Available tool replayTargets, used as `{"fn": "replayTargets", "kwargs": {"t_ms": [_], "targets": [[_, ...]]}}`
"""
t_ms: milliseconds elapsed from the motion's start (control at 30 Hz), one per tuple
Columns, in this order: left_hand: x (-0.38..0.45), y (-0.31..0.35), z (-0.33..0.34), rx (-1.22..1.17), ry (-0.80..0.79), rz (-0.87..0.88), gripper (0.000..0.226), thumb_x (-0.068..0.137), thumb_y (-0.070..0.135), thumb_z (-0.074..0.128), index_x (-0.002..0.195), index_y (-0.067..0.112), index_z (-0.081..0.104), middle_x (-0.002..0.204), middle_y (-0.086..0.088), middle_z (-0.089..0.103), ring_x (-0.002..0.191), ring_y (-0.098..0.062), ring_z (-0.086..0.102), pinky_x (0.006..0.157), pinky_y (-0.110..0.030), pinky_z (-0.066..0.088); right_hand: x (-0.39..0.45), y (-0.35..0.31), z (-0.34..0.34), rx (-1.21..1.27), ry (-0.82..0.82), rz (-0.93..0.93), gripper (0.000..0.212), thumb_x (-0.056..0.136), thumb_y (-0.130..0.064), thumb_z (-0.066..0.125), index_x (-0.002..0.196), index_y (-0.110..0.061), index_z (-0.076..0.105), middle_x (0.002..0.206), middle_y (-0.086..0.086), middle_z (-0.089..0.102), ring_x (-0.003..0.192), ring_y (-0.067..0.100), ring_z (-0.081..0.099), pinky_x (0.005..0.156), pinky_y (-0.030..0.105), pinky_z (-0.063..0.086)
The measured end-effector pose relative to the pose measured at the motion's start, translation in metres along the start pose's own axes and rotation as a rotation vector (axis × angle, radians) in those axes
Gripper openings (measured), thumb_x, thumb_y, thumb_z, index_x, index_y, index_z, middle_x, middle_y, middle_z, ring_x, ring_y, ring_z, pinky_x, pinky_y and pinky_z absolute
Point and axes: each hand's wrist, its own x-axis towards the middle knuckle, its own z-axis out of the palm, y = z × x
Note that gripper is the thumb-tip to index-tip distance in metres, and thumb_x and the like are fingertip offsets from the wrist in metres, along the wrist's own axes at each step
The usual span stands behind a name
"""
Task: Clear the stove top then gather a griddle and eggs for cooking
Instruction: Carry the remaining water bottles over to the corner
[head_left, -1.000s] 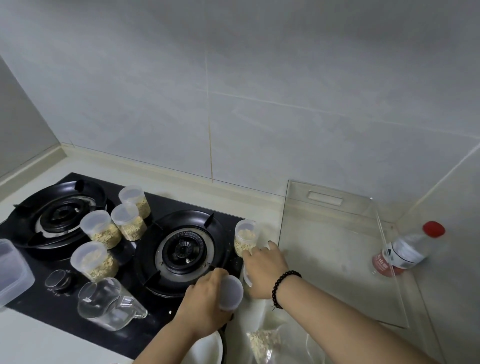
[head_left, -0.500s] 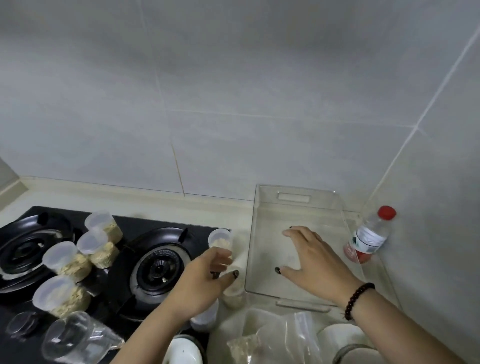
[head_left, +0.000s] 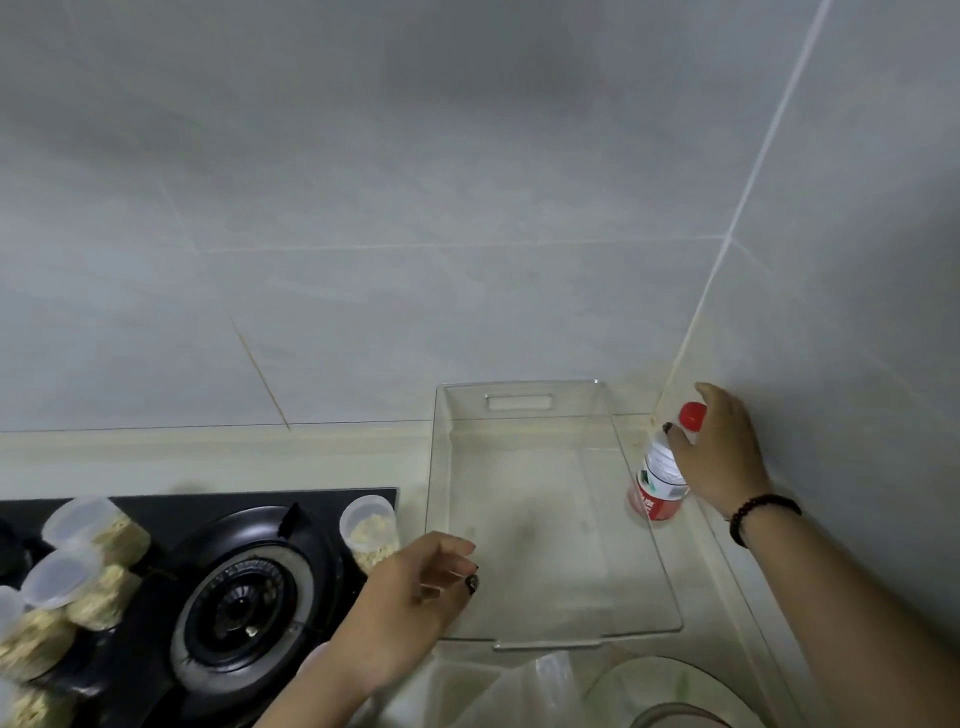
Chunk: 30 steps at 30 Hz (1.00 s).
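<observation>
The right hand (head_left: 719, 452) curls round the neck of a bottle (head_left: 661, 475) standing in the corner beside the wall, thumb on its near side and fingers behind the red cap; it looks like a grip or one just closing. The left hand (head_left: 415, 587) hovers at the near left corner of a clear tray (head_left: 644, 519), fingers loosely bent, holding nothing; whether it touches the rim I cannot tell. The stove (head_left: 322, 501) sits to the left and is far from cleared: a lidded cup (head_left: 370, 532) of pale flakes stands at its right edge, just beside the left hand, and more cups (head_left: 83, 561) crowd the far side of the burner (head_left: 244, 603). No griddle or eggs are in view. The risks, as I judge them: the bottle is tall and narrow, so a grip that high could tip it against the tray wall, and the left wrist could knock the near cup over as it moves. The tray is thin, glossy, hard plastic with a slot handle at each end, light enough to skid on the smooth cream counter (head_left: 208, 457). The cups are frosted, soft-looking plastic; the burner is matt black metal on shiny black glass. The bottle is clear with a red and white label. Crinkled plastic bags (head_left: 519, 691) lie near the bottom edge.
</observation>
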Motion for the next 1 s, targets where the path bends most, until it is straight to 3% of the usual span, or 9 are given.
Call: {"fn": "replayTargets", "kwargs": {"t_ms": [133,300,433,600,667,733,833,900,1000], "targets": [[-0.004,-0.005,-0.005,-0.044,0.054,-0.039,0.023,0.086,0.010,0.070,0.098,0.029,0.068,0.095,0.008,0.074,0.084,-0.007,0.068,0.076,-0.019,0.052,-0.010,0.015,0.019,0.299,0.022,0.158,0.040,0.091,-0.023,0.061,0.126,-0.007,0.049,0.127,0.011,0.057,0.121,0.030,0.051,0.096,0.027,0.034],[-0.012,-0.004,-0.008,-0.134,0.105,-0.070,0.022,0.086,0.005,0.068,0.097,0.024,0.069,0.091,-0.001,0.075,0.090,-0.017,0.069,0.085,-0.032,0.052,-0.021,0.014,0.019,0.315,0.048,0.132,0.028,0.094,-0.030,0.056,0.114,-0.010,0.057,0.116,0.010,0.061,0.112,0.029,0.054,0.091,0.030,0.037],[-0.022,-0.003,-0.007,-0.224,0.113,-0.073,0.020,0.086,0.005,0.068,0.097,0.022,0.070,0.089,-0.004,0.074,0.091,-0.025,0.068,0.074,-0.030,0.052,-0.037,0.010,0.016,0.266,0.085,0.033,0.047,0.084,-0.050,0.048,0.102,-0.008,0.060,0.107,0.011,0.061,0.103,0.027,0.055,0.088,0.030,0.038],[-0.036,0.010,-0.010,-0.309,0.135,-0.019,0.027,0.070,0.023,0.068,0.096,0.017,0.070,0.089,-0.007,0.075,0.092,-0.032,0.067,0.088,-0.049,0.051,-0.054,-0.024,-0.012,0.333,0.159,-0.097,0.017,0.094,-0.017,0.057,0.107,-0.006,0.054,0.111,0.008,0.048,0.101,0.015,0.047,0.088,0.022,0.032],[-0.038,0.014,-0.008,-0.308,0.144,0.005,0.025,0.071,0.019,0.069,0.096,0.016,0.069,0.087,-0.007,0.075,0.092,-0.034,0.067,0.091,-0.049,0.050,-0.058,-0.043,-0.028,0.357,0.192,-0.218,0.015,0.093,-0.019,0.057,0.101,-0.008,0.052,0.107,0.008,0.046,0.091,0.006,0.044,0.080,0.011,0.033],[-0.039,0.021,-0.005,-0.282,0.129,0.037,0.021,0.079,0.006,0.071,0.097,0.016,0.068,0.087,-0.005,0.075,0.092,-0.032,0.066,0.092,-0.043,0.051,-0.063,-0.065,-0.045,0.386,0.230,-0.343,0.023,0.088,-0.028,0.054,0.100,-0.008,0.051,0.105,0.006,0.045,0.081,-0.003,0.043,0.076,0.000,0.033],[-0.038,0.041,-0.002,-0.264,0.111,0.080,0.030,0.084,-0.001,0.068,0.104,0.020,0.063,0.091,-0.002,0.073,0.092,-0.021,0.067,0.078,-0.019,0.052,-0.076,-0.100,-0.070,0.424,0.257,-0.523,0.032,0.087,-0.035,0.050,0.102,-0.007,0.052,0.103,0.001,0.045,0.090,-0.015,0.046,0.079,-0.003,0.033],[-0.037,0.058,0.000,-0.261,0.120,0.131,0.041,0.080,0.006,0.075,0.111,0.026,0.058,0.100,0.002,0.070,0.094,-0.012,0.066,0.075,-0.016,0.050,-0.086,-0.123,-0.082,0.497,0.255,-0.573,0.026,0.087,-0.032,0.052,0.100,-0.009,0.052,0.099,0.001,0.047,0.090,-0.013,0.048,0.079,-0.001,0.035],[-0.036,0.075,0.005,-0.209,0.142,0.239,0.064,0.068,0.029,0.085,0.122,0.038,0.050,0.115,0.015,0.062,0.107,0.004,0.058,0.088,-0.019,0.049,-0.104,-0.153,-0.089,0.687,0.172,-0.546,0.009,0.086,-0.026,0.056,0.095,-0.024,0.053,0.094,-0.001,0.057,0.090,0.001,0.057,0.081,0.013,0.043]]}}
